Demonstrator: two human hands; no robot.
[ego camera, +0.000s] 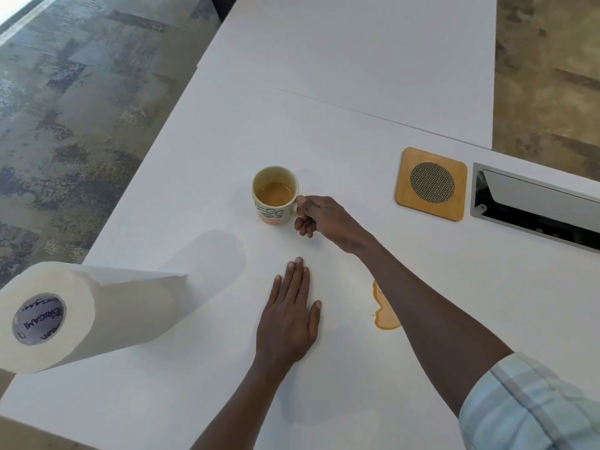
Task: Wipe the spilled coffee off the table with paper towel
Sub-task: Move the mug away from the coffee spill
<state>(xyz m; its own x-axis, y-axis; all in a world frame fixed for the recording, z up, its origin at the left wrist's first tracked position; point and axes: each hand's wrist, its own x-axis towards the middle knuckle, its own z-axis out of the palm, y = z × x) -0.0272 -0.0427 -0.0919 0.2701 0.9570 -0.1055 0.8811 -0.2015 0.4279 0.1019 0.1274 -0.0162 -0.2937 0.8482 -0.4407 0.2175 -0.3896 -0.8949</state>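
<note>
Right hand grips 1 mug handle; left hand flat; 1 coffee spill, 1 towel roll.

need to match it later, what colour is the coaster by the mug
Light wooden tan with a round grey woven-mesh centre; the coaster shows best in the head view.

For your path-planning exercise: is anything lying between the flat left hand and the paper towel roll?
Nothing visible does. Only bare table lies between the left hand and the roll; the mug sits farther back, held by the right hand.
</note>
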